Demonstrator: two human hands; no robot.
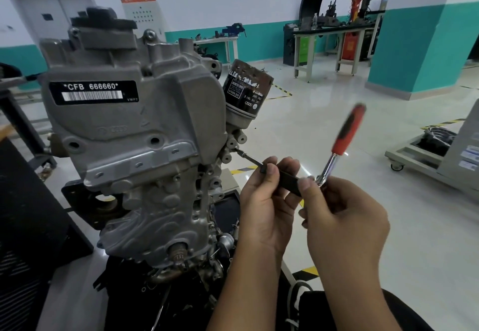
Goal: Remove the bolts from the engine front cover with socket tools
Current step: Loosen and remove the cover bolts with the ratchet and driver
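The grey engine front cover (134,123) fills the left half of the view, with a black "CFB 666660" label near its top. A thin bit (248,158) reaches from a dark socket extension (287,181) to a boss on the cover's right edge. My left hand (264,201) pinches the extension near its front end. My right hand (342,219) grips the head of a ratchet with a red and black handle (348,131), which points up and right and is blurred.
A rusty black oil filter (246,89) stands at the engine's upper right, just above the tool. The engine sits on a dark stand (83,201). Workbenches (334,35) line the far wall, a grey cart (440,149) stands at right, and the glossy floor has yellow-black tape.
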